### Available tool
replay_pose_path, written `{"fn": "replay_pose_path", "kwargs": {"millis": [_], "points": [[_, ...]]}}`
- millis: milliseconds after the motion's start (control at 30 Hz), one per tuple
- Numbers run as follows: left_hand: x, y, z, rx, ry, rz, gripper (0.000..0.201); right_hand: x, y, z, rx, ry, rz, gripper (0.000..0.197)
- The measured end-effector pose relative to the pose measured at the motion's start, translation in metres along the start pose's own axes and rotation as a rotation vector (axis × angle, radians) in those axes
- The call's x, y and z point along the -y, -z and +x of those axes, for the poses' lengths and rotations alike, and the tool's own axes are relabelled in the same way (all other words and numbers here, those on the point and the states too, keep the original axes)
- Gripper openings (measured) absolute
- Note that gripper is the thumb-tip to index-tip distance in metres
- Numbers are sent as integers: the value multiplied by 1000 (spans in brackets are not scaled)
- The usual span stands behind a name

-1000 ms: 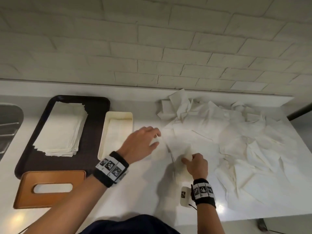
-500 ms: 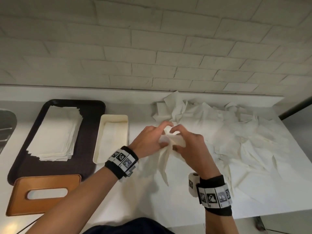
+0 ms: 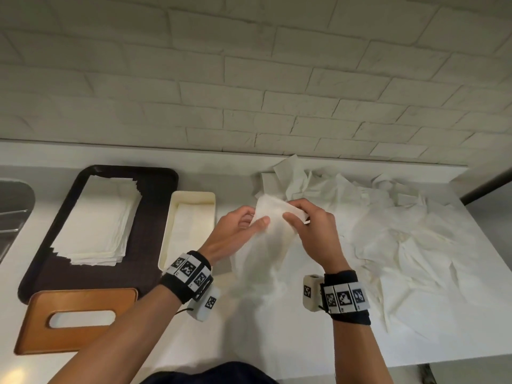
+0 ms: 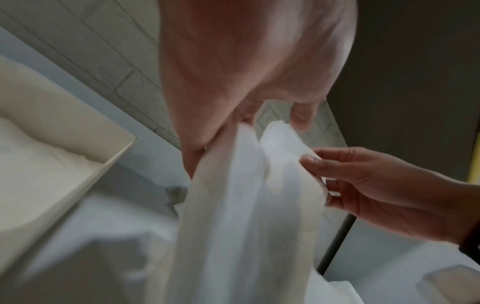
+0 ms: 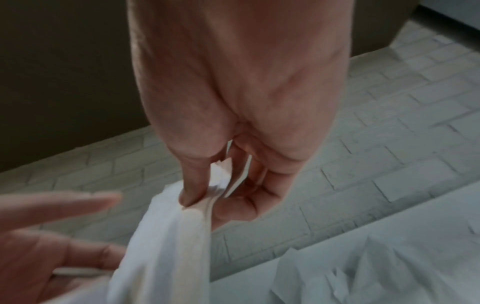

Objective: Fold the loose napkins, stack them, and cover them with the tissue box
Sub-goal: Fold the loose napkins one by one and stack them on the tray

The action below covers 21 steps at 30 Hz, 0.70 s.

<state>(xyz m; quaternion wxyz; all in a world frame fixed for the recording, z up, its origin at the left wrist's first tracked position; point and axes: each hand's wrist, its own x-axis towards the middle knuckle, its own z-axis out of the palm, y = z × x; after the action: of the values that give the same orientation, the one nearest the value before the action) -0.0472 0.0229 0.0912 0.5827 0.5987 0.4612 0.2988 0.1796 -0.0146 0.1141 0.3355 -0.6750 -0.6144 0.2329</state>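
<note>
Napkin (image 3: 273, 217) | L hand (image 3: 238, 234) + R hand (image 3: 313, 231) pinch-grip top edge

Tray (image 3: 155, 184): far left on the table (image 3: 277, 342), folded stack (image 3: 97, 220) on it
Tissue box (image 3: 74, 320): in front of the tray
Open container (image 3: 191, 198): just right of the tray
Loose napkins (image 3: 401, 239): right side of the table
Held napkin (image 3: 273, 234): between container and pile

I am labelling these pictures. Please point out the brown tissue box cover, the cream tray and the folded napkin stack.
brown tissue box cover (image 3: 33, 332), head view, left top face.
cream tray (image 3: 194, 195), head view, far rim.
folded napkin stack (image 3: 97, 220), head view, top sheet.
</note>
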Motion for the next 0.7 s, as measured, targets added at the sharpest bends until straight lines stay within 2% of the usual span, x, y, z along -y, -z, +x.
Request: {"fn": "replay_pose_path", "kwargs": {"millis": [33,100,167,233,367,467,567,700], "points": [[-2,-1,0,-17,-37,27,31,5,0,2,20,24,10,9],[-9,0,0,-78,-127,55,26,17,2,4,-7,67,51,16],[-15,2,4,-143,-165,-29,21,27,2,4,-144,53,175,28],[-23,6,6,-186,-182,-114,25,35,-5,2,-230,-36,358,34],[-37,5,8,-242,-222,-204,27,37,-40,-8,-133,-90,394,24],[-42,0,5,-298,-242,-231,27,45,-62,-14,-169,-94,406,26],[-42,-3,-1,-298,-230,-214,29,50,-75,-19,-194,-113,465,27],[-39,10,-2,-333,-204,-247,27,52,-83,-26,-82,-141,502,20]]}}
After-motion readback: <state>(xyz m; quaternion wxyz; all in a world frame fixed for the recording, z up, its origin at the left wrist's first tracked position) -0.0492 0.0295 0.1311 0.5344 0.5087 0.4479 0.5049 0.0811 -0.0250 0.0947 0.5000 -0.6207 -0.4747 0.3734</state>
